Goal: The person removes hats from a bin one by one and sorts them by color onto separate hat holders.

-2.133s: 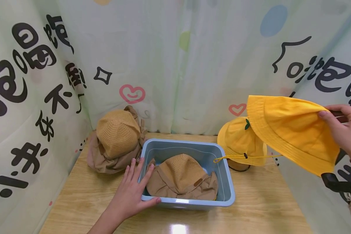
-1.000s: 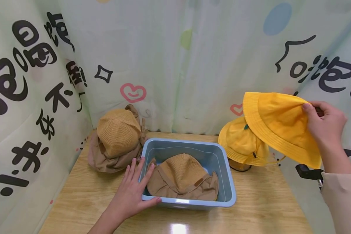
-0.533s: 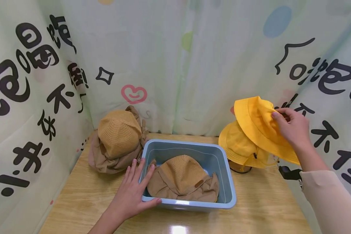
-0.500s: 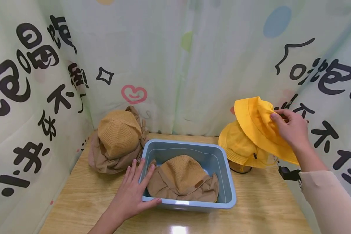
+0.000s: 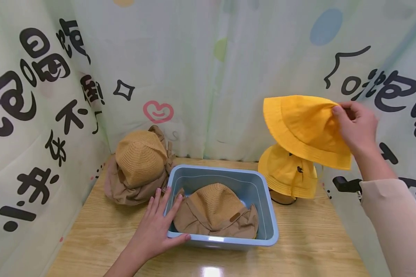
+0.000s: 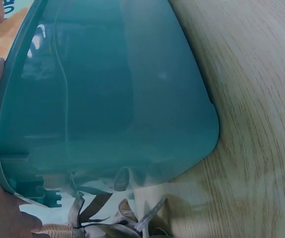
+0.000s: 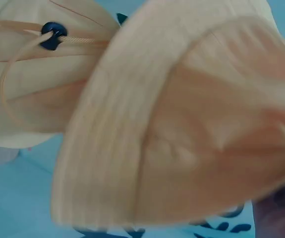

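Note:
My right hand (image 5: 358, 125) pinches a yellow bucket hat (image 5: 305, 127) by its crown and holds it tilted in the air, brim to the left. Below and behind it a second yellow hat (image 5: 287, 173), with a cord and a dark toggle, sits at the table's back right. In the right wrist view the held hat (image 7: 182, 114) fills most of the picture, slightly blurred. My left hand (image 5: 156, 223) rests with spread fingers on the left rim of a blue plastic bin (image 5: 270, 215). Inside the bin lies a straw and brown cloth hat (image 5: 215, 207).
Another straw hat with brown cloth (image 5: 140, 161) stands at the back left, close to the bin. A thin black loop (image 5: 284, 201) shows under the second yellow hat. Printed curtains (image 5: 194, 77) close in the wooden table (image 5: 308, 242) at the back and sides.
The held yellow hat came left from the far right, dipped over the second yellow hat, then rose again. My left hand and the bin stay in place.

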Demonstrator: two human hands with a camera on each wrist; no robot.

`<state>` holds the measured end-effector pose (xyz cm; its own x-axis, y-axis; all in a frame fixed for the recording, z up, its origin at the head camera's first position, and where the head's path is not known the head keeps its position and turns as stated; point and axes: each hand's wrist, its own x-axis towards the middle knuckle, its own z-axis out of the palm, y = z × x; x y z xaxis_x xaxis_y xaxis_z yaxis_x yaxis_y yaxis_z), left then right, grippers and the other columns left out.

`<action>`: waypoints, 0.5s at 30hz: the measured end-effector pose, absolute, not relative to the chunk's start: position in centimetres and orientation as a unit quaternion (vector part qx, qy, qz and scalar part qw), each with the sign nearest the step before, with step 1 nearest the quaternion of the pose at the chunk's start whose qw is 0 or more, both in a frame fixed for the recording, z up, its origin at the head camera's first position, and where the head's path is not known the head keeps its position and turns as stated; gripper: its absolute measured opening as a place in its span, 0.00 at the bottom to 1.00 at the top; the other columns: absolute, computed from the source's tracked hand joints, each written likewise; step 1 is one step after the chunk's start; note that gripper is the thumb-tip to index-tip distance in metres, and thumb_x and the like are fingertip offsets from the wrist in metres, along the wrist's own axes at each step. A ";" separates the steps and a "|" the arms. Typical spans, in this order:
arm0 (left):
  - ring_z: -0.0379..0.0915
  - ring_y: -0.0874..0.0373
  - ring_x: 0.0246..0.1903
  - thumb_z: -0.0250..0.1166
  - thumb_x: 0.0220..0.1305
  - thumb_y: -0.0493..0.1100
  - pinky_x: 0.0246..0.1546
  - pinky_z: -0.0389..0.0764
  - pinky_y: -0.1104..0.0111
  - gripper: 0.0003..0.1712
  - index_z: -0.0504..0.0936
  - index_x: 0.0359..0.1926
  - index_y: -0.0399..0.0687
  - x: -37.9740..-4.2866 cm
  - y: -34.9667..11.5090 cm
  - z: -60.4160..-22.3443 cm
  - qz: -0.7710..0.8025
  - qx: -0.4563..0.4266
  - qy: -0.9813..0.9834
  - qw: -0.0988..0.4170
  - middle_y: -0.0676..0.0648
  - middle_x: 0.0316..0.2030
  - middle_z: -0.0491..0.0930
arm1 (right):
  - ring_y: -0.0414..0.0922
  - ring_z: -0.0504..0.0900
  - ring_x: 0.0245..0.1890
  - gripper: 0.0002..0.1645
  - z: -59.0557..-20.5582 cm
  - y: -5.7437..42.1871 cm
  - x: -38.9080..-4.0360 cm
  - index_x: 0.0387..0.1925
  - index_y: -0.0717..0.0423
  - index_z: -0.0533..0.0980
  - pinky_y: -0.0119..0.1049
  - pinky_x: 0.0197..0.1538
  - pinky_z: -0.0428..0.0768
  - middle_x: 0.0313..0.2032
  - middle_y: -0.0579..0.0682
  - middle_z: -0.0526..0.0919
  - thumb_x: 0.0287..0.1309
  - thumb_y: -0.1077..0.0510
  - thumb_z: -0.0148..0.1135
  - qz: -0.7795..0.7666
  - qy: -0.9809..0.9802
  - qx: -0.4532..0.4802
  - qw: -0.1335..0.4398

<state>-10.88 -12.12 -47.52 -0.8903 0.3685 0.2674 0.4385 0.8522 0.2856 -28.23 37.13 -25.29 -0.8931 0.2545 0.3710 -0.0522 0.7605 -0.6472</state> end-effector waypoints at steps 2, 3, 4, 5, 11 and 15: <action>0.32 0.34 0.76 0.57 0.54 0.81 0.71 0.51 0.40 0.61 0.46 0.80 0.60 -10.9 -12.1 -47.6 -0.174 -0.211 -0.956 0.104 0.38 0.79 0.41 | 0.38 0.72 0.38 0.31 -26.1 36.7 -28.1 0.57 0.56 0.78 0.24 0.38 0.69 0.40 0.43 0.79 0.70 0.37 0.52 0.305 -0.933 -0.010 0.192; 0.32 0.34 0.76 0.57 0.54 0.81 0.71 0.51 0.40 0.61 0.46 0.80 0.60 -10.8 -12.1 -47.6 -0.175 -0.211 -0.956 0.105 0.38 0.79 0.41 | 0.40 0.72 0.39 0.32 -26.6 36.5 -28.0 0.57 0.57 0.78 0.27 0.38 0.70 0.42 0.48 0.81 0.70 0.36 0.51 0.284 -0.943 0.012 0.170; 0.32 0.34 0.76 0.57 0.54 0.81 0.71 0.51 0.39 0.61 0.46 0.80 0.60 -10.8 -12.1 -47.7 -0.176 -0.212 -0.956 0.106 0.38 0.79 0.41 | 0.43 0.73 0.40 0.32 -27.2 36.3 -27.9 0.56 0.57 0.78 0.30 0.39 0.71 0.44 0.53 0.81 0.70 0.36 0.51 0.264 -0.952 0.029 0.151; 0.32 0.34 0.76 0.57 0.54 0.81 0.71 0.51 0.40 0.61 0.46 0.80 0.60 -10.8 -12.1 -47.7 -0.176 -0.213 -0.955 0.107 0.38 0.79 0.41 | 0.46 0.74 0.41 0.32 -27.7 36.1 -27.8 0.56 0.57 0.78 0.33 0.39 0.71 0.45 0.57 0.82 0.70 0.36 0.50 0.250 -0.958 0.043 0.134; 0.31 0.34 0.77 0.57 0.54 0.81 0.71 0.51 0.40 0.61 0.44 0.80 0.62 -10.9 -12.1 -47.8 -0.176 -0.212 -0.955 0.108 0.39 0.79 0.41 | 0.59 0.77 0.46 0.29 -30.4 36.2 -27.4 0.54 0.56 0.80 0.50 0.44 0.74 0.47 0.65 0.83 0.70 0.38 0.53 0.209 -0.971 0.077 0.088; 0.31 0.35 0.77 0.57 0.54 0.81 0.71 0.51 0.40 0.62 0.44 0.80 0.62 -11.0 -12.1 -47.8 -0.176 -0.210 -0.956 0.107 0.39 0.79 0.40 | 0.60 0.80 0.44 0.22 -31.2 36.6 -27.4 0.52 0.56 0.82 0.49 0.40 0.74 0.45 0.65 0.85 0.69 0.44 0.58 0.175 -0.977 0.079 0.089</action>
